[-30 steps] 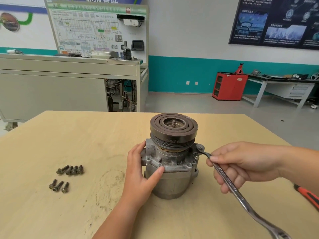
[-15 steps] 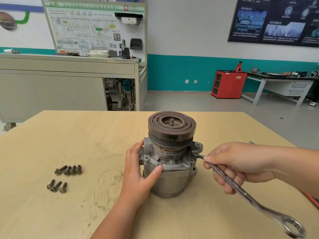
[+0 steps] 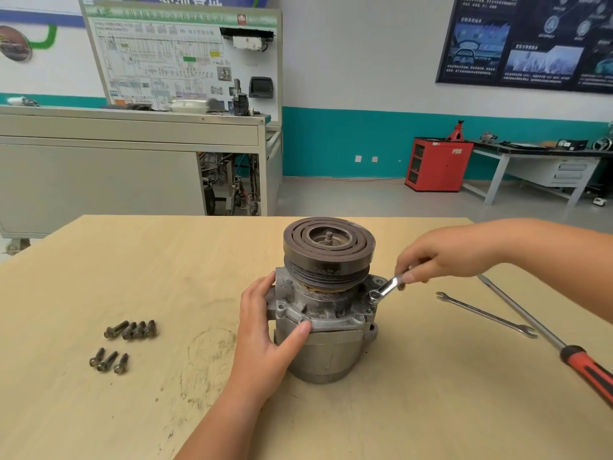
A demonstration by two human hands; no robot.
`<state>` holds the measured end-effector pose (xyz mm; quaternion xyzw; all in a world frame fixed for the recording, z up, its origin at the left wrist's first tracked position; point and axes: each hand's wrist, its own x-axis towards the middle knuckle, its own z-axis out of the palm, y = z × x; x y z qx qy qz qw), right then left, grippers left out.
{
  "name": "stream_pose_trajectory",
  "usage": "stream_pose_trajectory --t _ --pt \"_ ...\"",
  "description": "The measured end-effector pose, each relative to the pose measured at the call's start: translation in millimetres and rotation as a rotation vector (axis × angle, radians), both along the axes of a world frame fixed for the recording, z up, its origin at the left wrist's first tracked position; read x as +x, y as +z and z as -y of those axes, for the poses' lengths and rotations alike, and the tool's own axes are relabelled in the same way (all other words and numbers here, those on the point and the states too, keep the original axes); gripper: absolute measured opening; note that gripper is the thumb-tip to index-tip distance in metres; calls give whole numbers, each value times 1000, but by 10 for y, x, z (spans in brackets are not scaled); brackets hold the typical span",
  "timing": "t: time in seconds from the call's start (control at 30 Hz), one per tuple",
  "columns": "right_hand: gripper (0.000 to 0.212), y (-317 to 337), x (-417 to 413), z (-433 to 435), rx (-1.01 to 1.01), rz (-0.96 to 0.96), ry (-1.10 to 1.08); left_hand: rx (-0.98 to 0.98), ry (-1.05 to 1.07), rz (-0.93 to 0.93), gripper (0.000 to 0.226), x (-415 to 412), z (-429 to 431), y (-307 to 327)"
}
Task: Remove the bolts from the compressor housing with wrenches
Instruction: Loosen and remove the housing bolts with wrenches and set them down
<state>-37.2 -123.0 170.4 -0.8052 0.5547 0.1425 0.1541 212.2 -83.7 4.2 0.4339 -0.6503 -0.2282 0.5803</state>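
Seven bolts (image 3: 139,329) near compressor (image 3: 318,356)

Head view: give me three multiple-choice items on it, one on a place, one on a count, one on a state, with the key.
1. The loose bolts lie
A. on the table, left of the compressor housing
B. on top of the compressor housing
C. on the floor

2. The loose bolts number
A. four
B. seven
C. ten

3. The left hand
A. lies flat on the table
B. grips the compressor housing
C. picks up a bolt

Key: 1 A, they lie in two clusters on the wood. 2 B, four in the far cluster and three in the near one. 3 B, its fingers and thumb wrap the flange, while the right hand holds the wrench at the other side.
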Motion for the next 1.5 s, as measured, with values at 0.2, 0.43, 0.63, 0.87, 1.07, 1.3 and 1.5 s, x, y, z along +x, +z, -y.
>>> stream_pose_trajectory --t 0.2,0.43,0.63,0.87,1.07,1.3,1.5 --pt "23 -161 -138 -254 387 537 -313 0 3 7 83 3 13 -11" --pt "24 -372 117 -495 544 856 -404 -5 0 9 82 5 15 -10" --pt "28 -290 105 -428 492 655 -379 -9 -3 2 82 1 22 -14" --pt "18 -44 1 -75 -139 -20 12 -9 -4 6 81 3 22 -17" --pt "27 -100 -136 -213 178 396 -258 -8 -5 -2 81 -7 24 -21" --pt "26 -364 169 -607 385 845 -504 -14 -4 0 81 -6 25 -25" --pt "27 -340 288 -661 458 823 -479 -19 -5 -5 78 -5 32 -33"
